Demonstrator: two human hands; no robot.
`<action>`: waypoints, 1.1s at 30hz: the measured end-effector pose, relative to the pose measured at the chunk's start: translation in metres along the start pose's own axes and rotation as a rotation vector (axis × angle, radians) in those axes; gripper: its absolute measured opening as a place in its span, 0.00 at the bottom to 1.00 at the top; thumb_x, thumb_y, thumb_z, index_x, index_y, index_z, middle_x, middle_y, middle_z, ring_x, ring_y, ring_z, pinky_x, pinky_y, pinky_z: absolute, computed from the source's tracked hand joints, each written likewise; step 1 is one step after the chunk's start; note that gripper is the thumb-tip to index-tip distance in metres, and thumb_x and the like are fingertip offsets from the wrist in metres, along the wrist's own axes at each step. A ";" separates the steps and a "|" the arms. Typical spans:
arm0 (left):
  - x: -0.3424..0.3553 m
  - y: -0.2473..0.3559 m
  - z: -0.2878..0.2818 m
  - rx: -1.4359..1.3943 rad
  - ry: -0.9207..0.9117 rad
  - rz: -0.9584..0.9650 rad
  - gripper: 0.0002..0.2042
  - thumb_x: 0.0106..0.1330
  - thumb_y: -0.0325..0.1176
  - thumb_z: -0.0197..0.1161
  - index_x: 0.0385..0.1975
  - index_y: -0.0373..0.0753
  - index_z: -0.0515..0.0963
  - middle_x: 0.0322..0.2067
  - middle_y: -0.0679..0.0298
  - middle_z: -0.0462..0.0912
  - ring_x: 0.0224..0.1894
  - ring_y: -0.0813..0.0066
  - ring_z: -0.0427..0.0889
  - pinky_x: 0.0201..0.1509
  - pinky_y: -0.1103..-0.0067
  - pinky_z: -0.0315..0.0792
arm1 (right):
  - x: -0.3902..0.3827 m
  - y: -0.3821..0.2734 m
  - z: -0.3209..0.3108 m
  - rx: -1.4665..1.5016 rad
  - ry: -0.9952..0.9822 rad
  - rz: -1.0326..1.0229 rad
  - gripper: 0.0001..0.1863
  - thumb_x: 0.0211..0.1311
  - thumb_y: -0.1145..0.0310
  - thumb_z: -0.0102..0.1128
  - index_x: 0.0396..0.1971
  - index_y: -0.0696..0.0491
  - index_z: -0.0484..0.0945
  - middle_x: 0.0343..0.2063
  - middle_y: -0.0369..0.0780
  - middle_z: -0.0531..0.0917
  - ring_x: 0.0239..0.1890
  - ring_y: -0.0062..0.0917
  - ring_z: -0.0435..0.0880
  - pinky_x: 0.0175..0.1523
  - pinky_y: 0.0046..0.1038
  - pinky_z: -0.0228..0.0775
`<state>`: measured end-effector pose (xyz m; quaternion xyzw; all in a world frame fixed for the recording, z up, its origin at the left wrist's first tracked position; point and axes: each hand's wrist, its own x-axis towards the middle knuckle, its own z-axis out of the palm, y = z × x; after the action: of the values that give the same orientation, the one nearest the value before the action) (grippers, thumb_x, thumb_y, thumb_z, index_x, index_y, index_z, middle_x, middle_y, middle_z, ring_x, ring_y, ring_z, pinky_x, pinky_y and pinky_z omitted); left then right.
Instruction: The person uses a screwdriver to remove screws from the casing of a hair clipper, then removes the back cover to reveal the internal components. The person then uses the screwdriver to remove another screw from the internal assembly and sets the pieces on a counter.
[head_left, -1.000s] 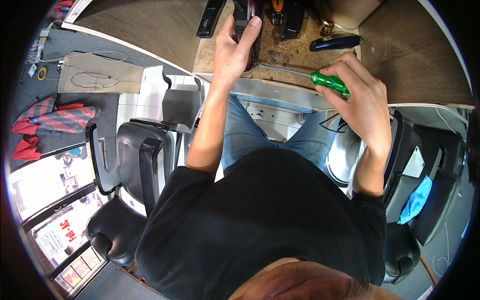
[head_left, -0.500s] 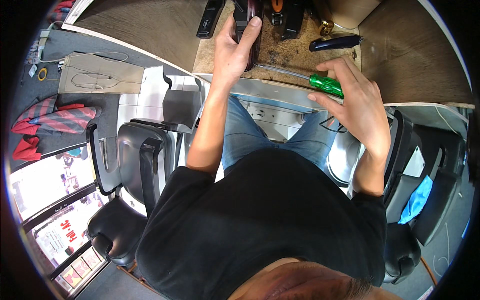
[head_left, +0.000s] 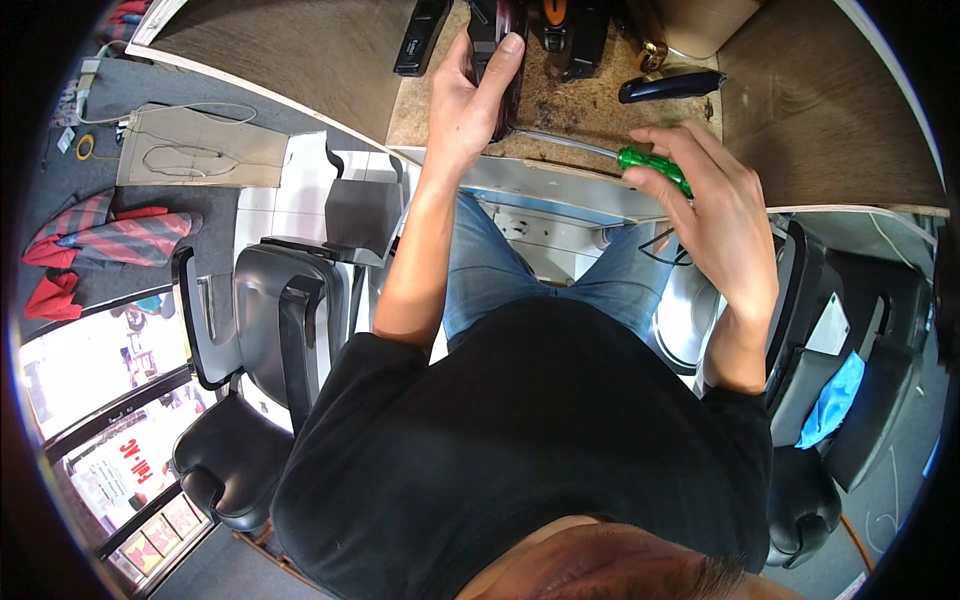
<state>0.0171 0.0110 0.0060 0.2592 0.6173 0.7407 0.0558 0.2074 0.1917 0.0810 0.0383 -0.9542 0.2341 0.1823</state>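
Observation:
My left hand (head_left: 462, 112) is wrapped round a dark, maroon-sided hair clipper (head_left: 484, 42), its thumb lying along the upper face. The clipper's far end runs out at the top of the picture. In my right hand (head_left: 728, 220) is a screwdriver with a clear green handle (head_left: 640, 160), gripped between thumb and fingers. Its long metal shaft points left, and the tip meets the near end of the clipper; the exact contact is too small to make out. Beneath both is a worn brown tabletop (head_left: 560, 112).
Left of the clipper lies a black clipper-like device (head_left: 421, 38); an orange-and-black one (head_left: 554, 24) is to its right. A dark trimmer (head_left: 672, 86) rests near the right wooden panel (head_left: 820, 110). Black chairs (head_left: 290, 310) flank me, one holding a blue cloth (head_left: 832, 400).
My right fingers and thumb have shifted slightly on the green handle, the thumb now closer to its front. The left hand and the clipper stay in place.

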 end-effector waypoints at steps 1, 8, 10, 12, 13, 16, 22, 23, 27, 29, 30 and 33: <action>0.000 0.001 0.000 0.001 0.001 0.000 0.19 0.76 0.44 0.65 0.53 0.33 0.79 0.38 0.71 0.82 0.41 0.85 0.75 0.48 0.83 0.69 | 0.001 -0.004 -0.002 0.050 0.013 0.016 0.16 0.60 0.67 0.74 0.45 0.54 0.80 0.41 0.41 0.80 0.38 0.41 0.86 0.37 0.39 0.78; 0.001 0.002 -0.001 -0.059 0.050 -0.013 0.19 0.77 0.44 0.64 0.55 0.33 0.79 0.41 0.70 0.84 0.42 0.86 0.77 0.48 0.83 0.70 | -0.002 -0.007 -0.016 0.353 0.058 0.153 0.16 0.55 0.79 0.73 0.42 0.55 0.78 0.43 0.42 0.77 0.43 0.33 0.85 0.43 0.31 0.78; 0.001 0.001 -0.004 -0.082 0.051 -0.044 0.19 0.78 0.44 0.63 0.56 0.34 0.79 0.42 0.69 0.85 0.42 0.86 0.77 0.49 0.84 0.71 | 0.000 -0.002 -0.015 0.285 0.142 0.005 0.13 0.58 0.79 0.72 0.41 0.57 0.79 0.41 0.41 0.79 0.41 0.27 0.85 0.44 0.26 0.76; 0.002 0.002 -0.004 -0.088 0.054 -0.093 0.19 0.78 0.50 0.59 0.51 0.39 0.79 0.32 0.73 0.81 0.29 0.90 0.77 0.30 0.88 0.71 | 0.002 -0.004 -0.008 0.357 0.221 0.065 0.12 0.59 0.79 0.72 0.41 0.58 0.80 0.41 0.41 0.81 0.40 0.26 0.85 0.44 0.25 0.76; 0.002 0.001 -0.005 -0.087 0.053 -0.093 0.19 0.78 0.50 0.59 0.51 0.39 0.79 0.32 0.73 0.81 0.29 0.90 0.77 0.30 0.88 0.71 | 0.001 -0.005 -0.004 0.429 0.302 0.124 0.11 0.60 0.79 0.72 0.41 0.59 0.80 0.40 0.41 0.82 0.40 0.25 0.85 0.44 0.24 0.76; 0.002 0.001 -0.006 -0.096 0.073 -0.125 0.18 0.78 0.52 0.58 0.46 0.41 0.79 0.24 0.75 0.77 0.20 0.91 0.73 0.21 0.87 0.65 | 0.002 -0.009 0.005 0.455 0.349 0.124 0.10 0.63 0.77 0.71 0.42 0.60 0.81 0.40 0.40 0.85 0.38 0.23 0.84 0.45 0.24 0.76; 0.001 0.010 -0.003 -0.113 0.068 -0.149 0.18 0.79 0.52 0.56 0.42 0.42 0.79 0.21 0.75 0.75 0.17 0.90 0.72 0.19 0.87 0.64 | -0.001 -0.006 0.020 0.530 0.470 -0.049 0.15 0.66 0.74 0.71 0.47 0.61 0.77 0.41 0.43 0.85 0.37 0.25 0.84 0.43 0.23 0.76; 0.001 0.010 -0.003 -0.101 0.079 -0.155 0.18 0.79 0.52 0.57 0.42 0.42 0.78 0.21 0.75 0.75 0.17 0.90 0.72 0.19 0.87 0.64 | -0.001 -0.006 0.020 0.507 0.467 -0.087 0.15 0.66 0.73 0.71 0.48 0.61 0.77 0.41 0.43 0.85 0.37 0.25 0.84 0.43 0.22 0.76; 0.001 0.009 -0.003 -0.098 0.085 -0.161 0.18 0.79 0.52 0.56 0.42 0.42 0.78 0.21 0.75 0.75 0.17 0.90 0.72 0.18 0.86 0.63 | -0.007 -0.018 0.006 0.340 0.353 -0.005 0.15 0.69 0.73 0.68 0.51 0.59 0.75 0.39 0.43 0.87 0.32 0.23 0.85 0.38 0.21 0.75; 0.001 0.007 -0.003 -0.099 0.082 -0.159 0.18 0.79 0.52 0.56 0.42 0.42 0.78 0.21 0.75 0.75 0.17 0.90 0.73 0.18 0.86 0.63 | -0.008 -0.022 -0.001 0.261 0.199 0.185 0.15 0.69 0.71 0.69 0.49 0.59 0.76 0.32 0.41 0.88 0.25 0.21 0.85 0.32 0.22 0.75; 0.002 0.007 -0.003 -0.100 0.079 -0.158 0.18 0.79 0.52 0.56 0.42 0.42 0.78 0.21 0.75 0.75 0.17 0.90 0.73 0.18 0.86 0.64 | -0.007 -0.024 -0.001 0.260 0.200 0.185 0.15 0.69 0.71 0.69 0.49 0.59 0.76 0.32 0.41 0.88 0.25 0.21 0.85 0.32 0.22 0.75; 0.001 0.009 -0.005 -0.083 0.076 -0.160 0.18 0.79 0.52 0.56 0.42 0.42 0.79 0.21 0.75 0.75 0.17 0.90 0.73 0.19 0.87 0.64 | -0.004 -0.029 0.000 0.436 0.317 0.162 0.16 0.68 0.66 0.72 0.45 0.60 0.78 0.26 0.39 0.87 0.21 0.21 0.84 0.28 0.23 0.75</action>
<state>0.0164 0.0054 0.0141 0.1782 0.6064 0.7682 0.1019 0.2155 0.1654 0.0921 -0.0368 -0.8408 0.4510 0.2972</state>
